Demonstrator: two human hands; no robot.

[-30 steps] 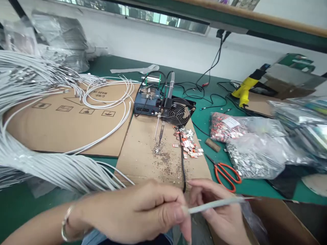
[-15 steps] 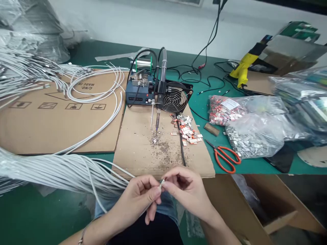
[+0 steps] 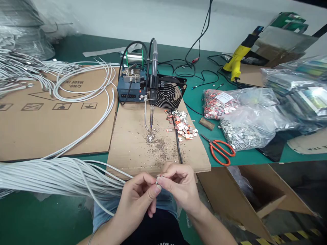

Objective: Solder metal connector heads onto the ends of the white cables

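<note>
My left hand point(image 3: 140, 197) pinches the end of a white cable between thumb and fingers, just in front of the cardboard sheet point(image 3: 133, 149). Touching it from the right, my right hand point(image 3: 180, 185) is closed at the same cable end, its thumb and forefinger on the tip. The fingers mostly hide the tip. A thick bundle of white cables point(image 3: 56, 175) lies to the left. Beyond the hands a soldering iron point(image 3: 153, 85) points down at solder bits on the cardboard. Small orange and silver connector pieces point(image 3: 185, 127) lie to its right.
Orange-handled scissors point(image 3: 221, 151) lie on the green table right of the cardboard, near bags of small parts point(image 3: 247, 131). A blue soldering station point(image 3: 130, 90) and a black fan point(image 3: 168, 95) stand behind. An open cardboard box point(image 3: 265, 197) is below the table's edge, right.
The camera view has shifted, so the table items appear further left and slightly higher. My right thumb and forefinger have closed in over the cable tip, which showed more before.
</note>
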